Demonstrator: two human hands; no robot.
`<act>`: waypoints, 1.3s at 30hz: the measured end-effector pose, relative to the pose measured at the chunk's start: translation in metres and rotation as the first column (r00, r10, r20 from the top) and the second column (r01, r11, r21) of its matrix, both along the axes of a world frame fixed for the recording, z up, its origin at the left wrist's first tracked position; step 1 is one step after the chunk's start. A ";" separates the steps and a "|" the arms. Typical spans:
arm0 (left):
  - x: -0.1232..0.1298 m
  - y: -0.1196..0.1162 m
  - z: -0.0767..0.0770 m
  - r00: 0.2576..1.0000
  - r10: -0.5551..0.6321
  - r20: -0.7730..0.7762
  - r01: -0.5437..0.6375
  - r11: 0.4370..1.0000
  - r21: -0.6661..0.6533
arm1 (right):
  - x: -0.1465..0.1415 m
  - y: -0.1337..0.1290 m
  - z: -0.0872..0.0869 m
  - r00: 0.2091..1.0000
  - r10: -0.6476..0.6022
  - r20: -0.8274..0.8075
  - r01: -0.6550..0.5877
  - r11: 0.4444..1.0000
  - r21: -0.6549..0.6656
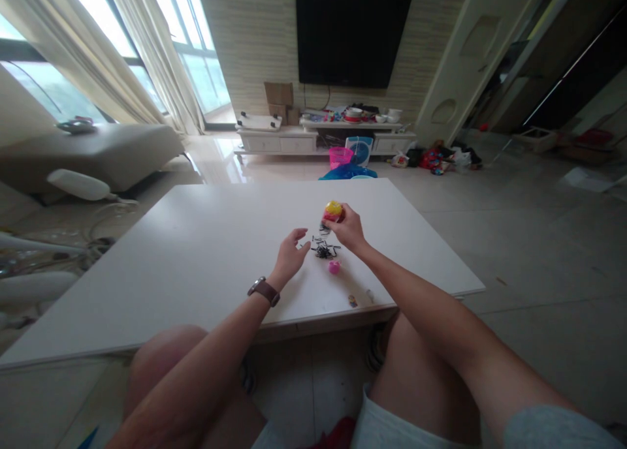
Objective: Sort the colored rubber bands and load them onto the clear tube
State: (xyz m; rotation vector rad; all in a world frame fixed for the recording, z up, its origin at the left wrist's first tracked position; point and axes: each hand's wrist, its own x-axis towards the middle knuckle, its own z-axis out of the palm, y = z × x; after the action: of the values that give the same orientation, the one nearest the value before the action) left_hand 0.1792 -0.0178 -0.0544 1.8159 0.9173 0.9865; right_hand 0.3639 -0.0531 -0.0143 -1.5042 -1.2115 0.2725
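Note:
My right hand (347, 227) is closed around a small container (333, 212) with yellow and red-pink colouring, held tilted above the table. Thin dark pieces (324, 228) show just beneath it, near its lower end. A loose heap of small black stick-like pieces (325, 250) lies on the white tabletop (206, 253) below. My left hand (292, 256), with a brown-strapped watch (263, 291) on its wrist, is beside the heap, fingers apart and nothing visible in them. Close to the heap sits a small pink object (334, 267), perhaps a lid; its kind is too small to tell.
Near the table's front edge lie a small yellow-and-blue figure (353, 300) and a small clear item (369, 295). Beyond the table stand a pink basket (339, 156), a blue object (347, 171) and a low white cabinet (267, 143). A grey bench (93, 152) is at the left.

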 end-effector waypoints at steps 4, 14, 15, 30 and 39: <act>-0.001 0.002 0.002 0.999 0.024 0.033 -0.023 0.999 -0.038 | 0.004 -0.001 0.001 0.998 -0.010 0.067 0.011 1.000 -0.019; 0.000 0.000 0.005 0.999 0.017 0.037 -0.015 0.998 -0.067 | 0.006 -0.003 0.009 0.987 -0.050 0.153 0.051 0.999 -0.003; 0.000 0.001 0.005 0.999 0.017 0.031 -0.015 0.998 -0.065 | 0.006 -0.003 0.007 0.989 -0.038 0.146 0.040 0.999 -0.011; -0.002 -0.002 0.006 0.999 -0.011 0.044 0.012 0.999 -0.039 | 0.001 -0.003 0.009 0.993 0.103 -0.053 -0.103 0.995 0.008; 0.000 -0.008 0.008 0.996 -0.043 0.080 0.038 0.997 0.064 | -0.015 -0.007 0.011 0.914 0.307 -0.264 -0.303 0.951 0.060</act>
State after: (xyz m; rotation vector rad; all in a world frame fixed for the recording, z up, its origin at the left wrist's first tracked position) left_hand 0.1788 -0.0262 -0.0465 1.8251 0.8052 1.0654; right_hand 0.3491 -0.0605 -0.0038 -1.2110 -1.2185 0.6548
